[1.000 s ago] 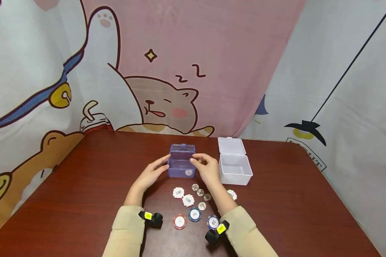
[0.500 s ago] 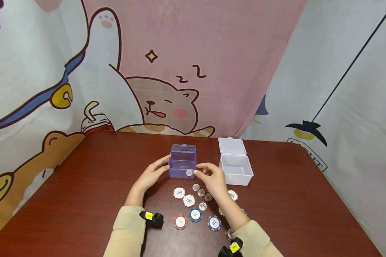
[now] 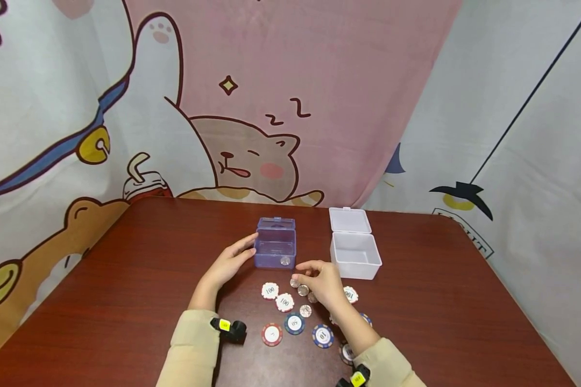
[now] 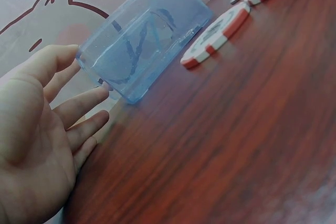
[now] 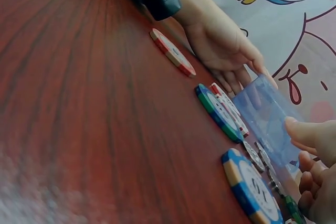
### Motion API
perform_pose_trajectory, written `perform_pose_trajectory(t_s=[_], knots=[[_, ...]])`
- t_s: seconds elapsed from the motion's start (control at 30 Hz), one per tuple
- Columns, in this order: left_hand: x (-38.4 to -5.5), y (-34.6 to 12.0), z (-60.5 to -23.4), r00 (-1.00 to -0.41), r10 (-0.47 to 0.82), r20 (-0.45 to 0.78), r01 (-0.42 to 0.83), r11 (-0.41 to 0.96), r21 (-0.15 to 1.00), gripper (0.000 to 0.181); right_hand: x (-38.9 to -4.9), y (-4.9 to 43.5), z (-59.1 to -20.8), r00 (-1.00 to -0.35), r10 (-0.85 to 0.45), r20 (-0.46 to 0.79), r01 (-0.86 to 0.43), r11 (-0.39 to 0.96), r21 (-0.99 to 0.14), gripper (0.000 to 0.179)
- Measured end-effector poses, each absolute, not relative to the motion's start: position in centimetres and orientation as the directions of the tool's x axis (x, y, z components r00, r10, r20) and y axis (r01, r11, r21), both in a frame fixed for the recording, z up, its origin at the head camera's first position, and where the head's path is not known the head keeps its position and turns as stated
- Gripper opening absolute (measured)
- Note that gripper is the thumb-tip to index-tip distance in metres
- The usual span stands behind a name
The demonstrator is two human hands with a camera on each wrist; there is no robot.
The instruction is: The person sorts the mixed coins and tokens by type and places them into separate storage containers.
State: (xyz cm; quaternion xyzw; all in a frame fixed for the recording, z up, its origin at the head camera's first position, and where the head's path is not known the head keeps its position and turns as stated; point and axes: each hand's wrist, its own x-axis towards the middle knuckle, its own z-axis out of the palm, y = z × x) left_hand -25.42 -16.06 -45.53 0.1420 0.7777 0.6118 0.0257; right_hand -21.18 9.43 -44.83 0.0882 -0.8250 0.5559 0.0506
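A translucent blue plastic box (image 3: 267, 261) stands on the table with its lid back, a silver coin (image 3: 285, 260) showing through its front right. My left hand (image 3: 228, 264) rests straight fingers at the box's left side; in the left wrist view the fingertips (image 4: 67, 51) meet its corner. My right hand (image 3: 323, 280) is just in front of the box, thumb and index finger apart, with the thumb right by a silver coin (image 3: 293, 283). Several more silver coins (image 3: 305, 311) lie below and partly behind this hand. Nothing shows between its fingers in the right wrist view.
A white plastic box (image 3: 355, 270) with its lid back stands to the right. Poker chips lie nearer me: white ones marked 100 (image 3: 284, 302), a red (image 3: 271, 334), a green-blue (image 3: 295, 323) and a blue one (image 3: 323, 336). A printed cloth (image 3: 348, 80) hangs behind the table.
My right hand has moved from the blue box's right rim down and toward me, to the silver coins. My left hand has stayed at the box's left side.
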Motion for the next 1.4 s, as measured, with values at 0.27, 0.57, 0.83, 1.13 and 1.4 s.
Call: perform_pose_trajectory(t_s=[0.27,0.57,0.83,1.13,1.4], knots=[[-25.4,-16.0,-45.7,-0.96,0.249,0.129,0.184,0.21,0.96,0.047,-21.1,9.6,-45.3,-0.988,-0.131,0.08,-0.123,0.369,-0.921,0.022],[-25.4,-15.9,-45.7,-0.959,0.251,0.133,0.186,0.198,0.962,0.047,-21.2,9.6,-46.0,-0.97,-0.158,0.187,-0.244,0.572,-0.783,0.017],[-25.2,-15.9,-45.5,-0.96,0.248,0.132,0.185,0.207,0.961,0.048,-21.4,9.6,-46.0,-0.965,-0.162,0.207,-0.262,0.63,-0.731,0.012],[-25.3,-16.0,-45.7,-0.957,0.254,0.137,0.192,0.207,0.959,0.049,-21.6,9.5,-45.8,-0.976,-0.173,0.129,-0.21,0.625,-0.752,0.013],[-25.4,-15.9,-45.6,-0.961,0.246,0.125,0.179,0.211,0.961,0.047,-21.6,9.5,-45.9,-0.976,-0.147,0.158,-0.215,0.583,-0.784,0.012]])
